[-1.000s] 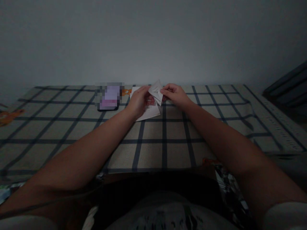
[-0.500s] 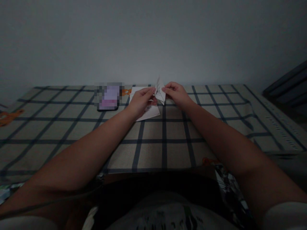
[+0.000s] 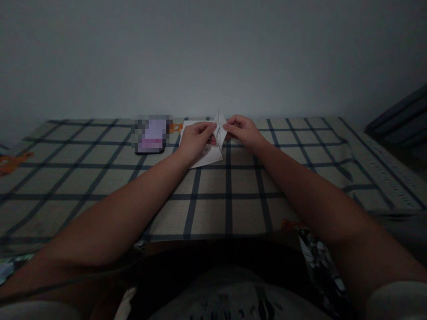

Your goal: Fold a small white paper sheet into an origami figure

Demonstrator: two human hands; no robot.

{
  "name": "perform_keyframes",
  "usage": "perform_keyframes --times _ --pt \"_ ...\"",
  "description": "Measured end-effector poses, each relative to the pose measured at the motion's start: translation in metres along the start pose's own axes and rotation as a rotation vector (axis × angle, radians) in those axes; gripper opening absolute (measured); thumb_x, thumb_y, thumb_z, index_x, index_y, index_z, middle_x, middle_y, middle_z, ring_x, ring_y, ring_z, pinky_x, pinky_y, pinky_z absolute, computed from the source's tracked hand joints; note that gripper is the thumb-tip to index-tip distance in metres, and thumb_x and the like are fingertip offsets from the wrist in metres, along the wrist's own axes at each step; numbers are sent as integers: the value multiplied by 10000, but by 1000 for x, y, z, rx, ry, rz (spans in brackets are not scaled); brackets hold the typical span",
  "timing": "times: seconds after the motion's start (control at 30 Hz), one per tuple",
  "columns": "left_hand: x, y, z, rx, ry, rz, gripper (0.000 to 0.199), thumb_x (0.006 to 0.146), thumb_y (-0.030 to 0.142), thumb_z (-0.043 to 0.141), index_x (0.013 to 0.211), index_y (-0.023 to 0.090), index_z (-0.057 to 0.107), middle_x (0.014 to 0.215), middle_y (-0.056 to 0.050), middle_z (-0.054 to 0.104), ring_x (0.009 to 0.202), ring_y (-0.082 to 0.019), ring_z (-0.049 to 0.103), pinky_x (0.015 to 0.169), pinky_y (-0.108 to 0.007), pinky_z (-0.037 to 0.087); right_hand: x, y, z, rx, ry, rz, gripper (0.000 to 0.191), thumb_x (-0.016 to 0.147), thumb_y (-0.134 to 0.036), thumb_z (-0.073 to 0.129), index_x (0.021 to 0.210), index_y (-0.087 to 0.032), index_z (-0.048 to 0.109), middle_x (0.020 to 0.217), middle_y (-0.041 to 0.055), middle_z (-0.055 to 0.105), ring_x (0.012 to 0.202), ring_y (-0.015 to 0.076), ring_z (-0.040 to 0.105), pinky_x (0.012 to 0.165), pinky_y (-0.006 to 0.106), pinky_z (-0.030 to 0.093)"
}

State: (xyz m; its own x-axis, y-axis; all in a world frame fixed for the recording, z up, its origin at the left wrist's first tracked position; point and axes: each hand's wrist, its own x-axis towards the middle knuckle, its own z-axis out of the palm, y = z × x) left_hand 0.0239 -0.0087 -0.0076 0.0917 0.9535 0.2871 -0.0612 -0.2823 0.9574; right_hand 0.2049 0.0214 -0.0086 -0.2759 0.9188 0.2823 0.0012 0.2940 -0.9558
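Observation:
A small piece of folded white paper [image 3: 219, 126] with pointed corners is held up between both hands above the far part of the table. My left hand [image 3: 197, 135] pinches its left side between thumb and fingers. On the opposite side, my right hand [image 3: 242, 130] grips the right edge with thumb and bent fingers. Dark marks or creases show at the paper's middle. Beneath my left hand lie white paper sheets [image 3: 207, 156], partly covered by that hand, with faint print on them.
A phone [image 3: 151, 135] with a blurred-out screen lies left of the sheets. The checked tablecloth [image 3: 210, 218] bears orange bear figures [image 3: 13, 162]. A pale wall [image 3: 213, 58] rises behind the table, and a dark slatted object [image 3: 400, 115] stands at the right.
The folded paper has turned and its two sides now spread more evenly between my fingers. My right fingertips have shifted slightly left, closer to my left hand.

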Motion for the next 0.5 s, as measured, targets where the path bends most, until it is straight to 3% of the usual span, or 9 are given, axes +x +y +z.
perform_keyframes --times 0.23,0.5 --pt "-1 2 -3 185 -24 89 282 877 451 730 793 182 753 603 0 630 538 -120 534 550 -237 409 -1 0 0 8 -82 5 316 864 -436 773 869 -205 558 782 -18 633 699 113 620 677 249 537" --pt "-4 3 -5 286 -1 106 280 844 443 751 753 178 754 589 -6 647 540 -124 543 560 -250 404 -3 -4 -3 -99 -63 -45 281 869 -441 766 871 -194 633 805 -9 621 713 115 568 670 243 500"
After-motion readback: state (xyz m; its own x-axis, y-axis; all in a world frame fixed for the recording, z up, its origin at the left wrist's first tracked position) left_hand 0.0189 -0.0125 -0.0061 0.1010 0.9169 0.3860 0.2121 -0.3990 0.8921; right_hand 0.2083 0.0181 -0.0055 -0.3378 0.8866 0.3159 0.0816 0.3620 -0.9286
